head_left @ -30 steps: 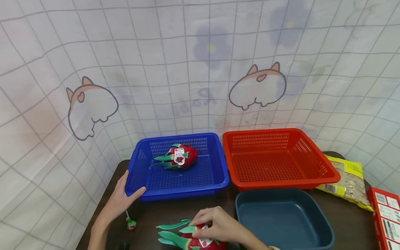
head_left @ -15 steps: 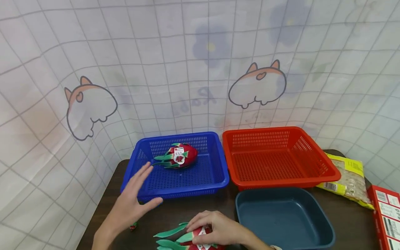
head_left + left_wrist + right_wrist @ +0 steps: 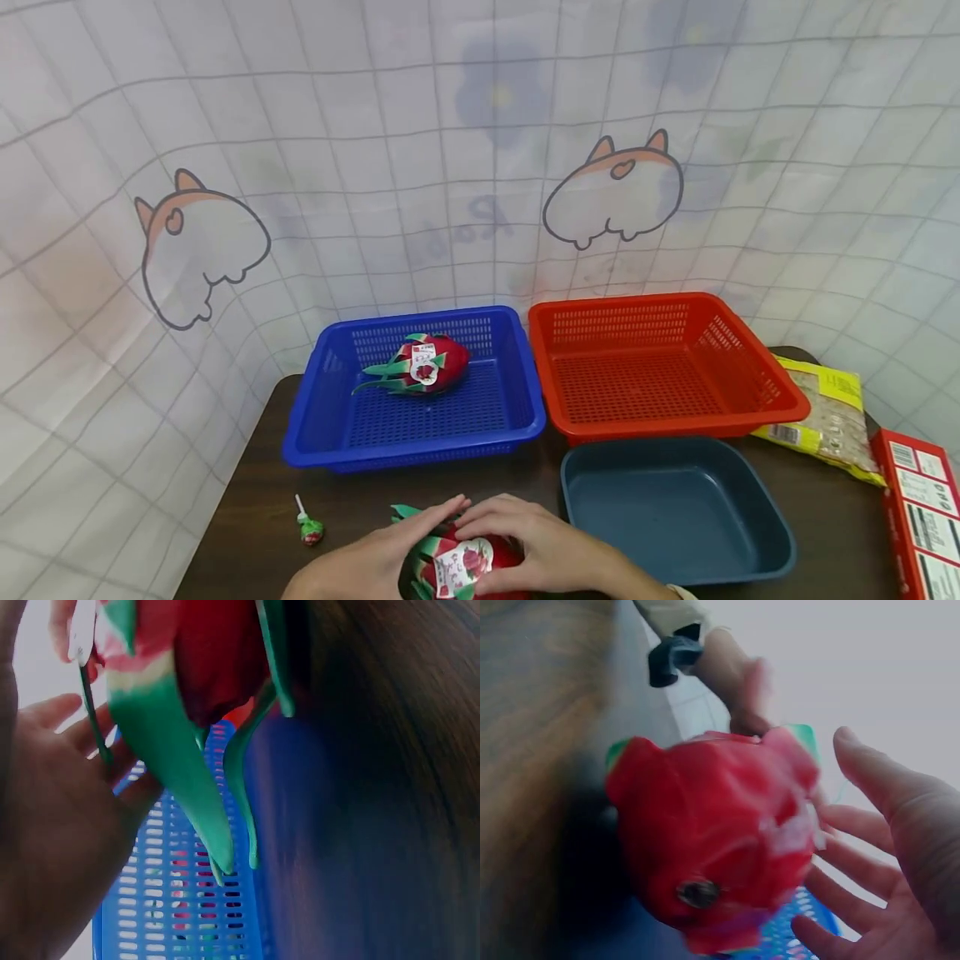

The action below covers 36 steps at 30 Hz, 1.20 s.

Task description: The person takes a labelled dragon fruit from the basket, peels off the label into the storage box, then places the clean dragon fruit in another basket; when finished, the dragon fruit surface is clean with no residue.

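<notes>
A red dragon fruit (image 3: 459, 568) with green leaf tips and a white sticker lies at the front of the table in the head view. My right hand (image 3: 551, 546) curves over its right side, fingers beyond the sticker and thumb on the near side. My left hand (image 3: 363, 568) reaches along the leafy end with fingers extended; its thumb is hidden. The left wrist view shows long green leaves (image 3: 172, 769) beside the left palm. From the right wrist, the round blunt end of the fruit (image 3: 709, 825) appears, slightly blurred. Another dragon fruit (image 3: 438, 365) rests inside the blue basket (image 3: 416, 457).
Right of the blue basket stands a red basket (image 3: 678, 427), with a dark blue tray (image 3: 780, 567) in front. A yellow-edged bag (image 3: 832, 417) and a red box (image 3: 918, 508) lie at the right. On the left is a wrapped lollipop (image 3: 311, 531).
My left hand has left the blue basket's rim and come down right to the near dragon fruit. The right hand stays on that fruit, whose sticker now faces up more.
</notes>
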Tool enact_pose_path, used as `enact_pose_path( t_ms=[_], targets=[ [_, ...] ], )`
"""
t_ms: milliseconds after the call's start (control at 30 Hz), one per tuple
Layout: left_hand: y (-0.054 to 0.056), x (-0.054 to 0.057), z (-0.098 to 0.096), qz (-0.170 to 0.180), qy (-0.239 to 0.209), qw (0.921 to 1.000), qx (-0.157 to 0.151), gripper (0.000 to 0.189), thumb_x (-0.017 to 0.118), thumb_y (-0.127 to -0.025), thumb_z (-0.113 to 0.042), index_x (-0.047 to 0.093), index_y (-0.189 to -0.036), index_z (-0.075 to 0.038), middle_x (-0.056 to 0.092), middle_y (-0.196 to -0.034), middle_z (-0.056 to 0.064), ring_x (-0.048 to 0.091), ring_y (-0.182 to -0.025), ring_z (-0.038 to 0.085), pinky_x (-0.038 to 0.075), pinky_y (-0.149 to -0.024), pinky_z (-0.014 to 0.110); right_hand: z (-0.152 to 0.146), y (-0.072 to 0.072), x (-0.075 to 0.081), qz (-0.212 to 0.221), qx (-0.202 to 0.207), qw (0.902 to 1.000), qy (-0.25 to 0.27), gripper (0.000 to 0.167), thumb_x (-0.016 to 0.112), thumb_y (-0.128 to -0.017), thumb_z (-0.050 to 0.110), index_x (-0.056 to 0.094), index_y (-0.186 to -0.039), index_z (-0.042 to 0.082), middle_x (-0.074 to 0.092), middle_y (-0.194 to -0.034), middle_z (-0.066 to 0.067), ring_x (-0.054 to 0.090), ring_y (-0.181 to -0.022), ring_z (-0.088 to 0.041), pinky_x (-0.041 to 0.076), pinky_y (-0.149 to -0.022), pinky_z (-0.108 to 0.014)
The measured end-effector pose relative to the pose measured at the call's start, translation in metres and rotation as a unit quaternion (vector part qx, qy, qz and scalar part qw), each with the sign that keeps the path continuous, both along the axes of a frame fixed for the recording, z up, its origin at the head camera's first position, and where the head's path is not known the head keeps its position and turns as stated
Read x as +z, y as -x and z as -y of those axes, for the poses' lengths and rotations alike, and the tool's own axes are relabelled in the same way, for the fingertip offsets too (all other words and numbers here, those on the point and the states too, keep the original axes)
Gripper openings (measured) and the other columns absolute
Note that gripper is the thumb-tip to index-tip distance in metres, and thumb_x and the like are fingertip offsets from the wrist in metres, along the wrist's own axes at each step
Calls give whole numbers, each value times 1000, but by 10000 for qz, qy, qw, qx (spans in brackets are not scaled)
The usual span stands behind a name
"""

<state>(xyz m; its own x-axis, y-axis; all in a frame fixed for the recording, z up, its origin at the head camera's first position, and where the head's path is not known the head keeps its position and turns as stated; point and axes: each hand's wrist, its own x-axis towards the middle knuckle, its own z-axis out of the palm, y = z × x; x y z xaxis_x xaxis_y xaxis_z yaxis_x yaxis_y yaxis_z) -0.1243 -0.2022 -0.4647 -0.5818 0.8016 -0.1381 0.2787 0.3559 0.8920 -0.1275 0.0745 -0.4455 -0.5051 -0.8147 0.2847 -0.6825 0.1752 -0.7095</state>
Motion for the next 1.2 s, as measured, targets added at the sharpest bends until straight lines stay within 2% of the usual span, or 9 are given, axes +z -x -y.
enact_pose_path(
  t_ms=[100, 167, 200, 300, 400, 533, 667, 967, 1200],
  targets=[
    [-1, -7, -4, -804, 404, 9959, 76, 94, 73, -82, -48, 14, -155, -34, 32, -155, -8, 38, -138, 12, 44, -107, 32, -5, 0, 7, -147, -226, 9996, 112, 40, 67, -91, 35, 62, -126, 18, 62, -123, 2, 58, -114, -11, 53, -94, -28],
    [-3, -11, -9, -1146, 522, 9917, 263, 92, 74, -80, -50, 19, -152, -37, 38, -151, -11, 42, -134, 12, 47, -104, 35, -7, 0, 11, -57, -412, 9989, 205, 36, 67, -91, 33, 63, -123, 16, 63, -117, 1, 61, -105, -11, 55, -88, -27],
    [-3, -12, -12, -1199, 526, 9907, 381, 89, 75, -79, -51, 23, -151, -38, 41, -148, -13, 44, -132, 12, 49, -102, 34, -8, 0, 13, -13, -516, 9984, 211, 35, 67, -91, 32, 64, -121, 15, 64, -114, 0, 62, -102, -12, 56, -85, -27],
    [-3, -16, -17, -982, 393, 9917, 734, 82, 77, -78, -49, 31, -145, -41, 48, -140, -15, 47, -124, 10, 51, -95, 27, -8, 1, 15, 93, -778, 9968, 135, 30, 68, -90, 33, 66, -114, 15, 65, -105, 1, 62, -91, -10, 56, -76, -24],
    [-2, -18, -19, -737, 232, 9925, 951, 77, 79, -77, -46, 37, -142, -40, 52, -134, -15, 49, -119, 8, 52, -91, 22, -8, 1, 12, 241, -903, 9956, 42, 27, 69, -89, 34, 66, -109, 15, 64, -99, 1, 60, -85, -5, 55, -70, -20],
    [-1, -23, -21, -456, 38, 9934, 1049, 75, 79, -78, -43, 38, -140, -37, 53, -132, -10, 50, -115, 8, 53, -87, 20, -6, 2, 7, 238, -1025, 9944, 28, 24, 69, -89, 34, 68, -105, 16, 63, -94, 2, 58, -81, -1, 54, -67, -16],
    [0, -28, -23, -306, 73, 9934, 1103, 75, 79, -78, -43, 37, -140, -36, 52, -132, -7, 50, -113, 8, 52, -86, 20, -4, 2, 2, 165, -1171, 9930, -37, 23, 69, -89, 35, 71, -103, 17, 62, -93, 6, 55, -78, 2, 52, -67, -14],
    [-1, -29, -22, -419, 209, 9929, 1095, 78, 78, -78, -44, 36, -143, -31, 51, -134, -7, 49, -114, 7, 51, -90, 23, -3, 2, -1, 288, -1144, 9930, -114, 22, 67, -90, 35, 71, -104, 18, 59, -98, 6, 52, -80, 2, 52, -68, -14],
    [-2, -29, -24, -715, 246, 9904, 1156, 79, 79, -77, -43, 37, -142, -31, 51, -133, -6, 49, -113, 5, 51, -87, 23, 4, -1, -6, 119, -1442, 9875, 625, 8, 67, -92, 24, 68, -93, 17, 62, -85, 2, 51, -73, 6, 49, -60, -14]
  ],
)
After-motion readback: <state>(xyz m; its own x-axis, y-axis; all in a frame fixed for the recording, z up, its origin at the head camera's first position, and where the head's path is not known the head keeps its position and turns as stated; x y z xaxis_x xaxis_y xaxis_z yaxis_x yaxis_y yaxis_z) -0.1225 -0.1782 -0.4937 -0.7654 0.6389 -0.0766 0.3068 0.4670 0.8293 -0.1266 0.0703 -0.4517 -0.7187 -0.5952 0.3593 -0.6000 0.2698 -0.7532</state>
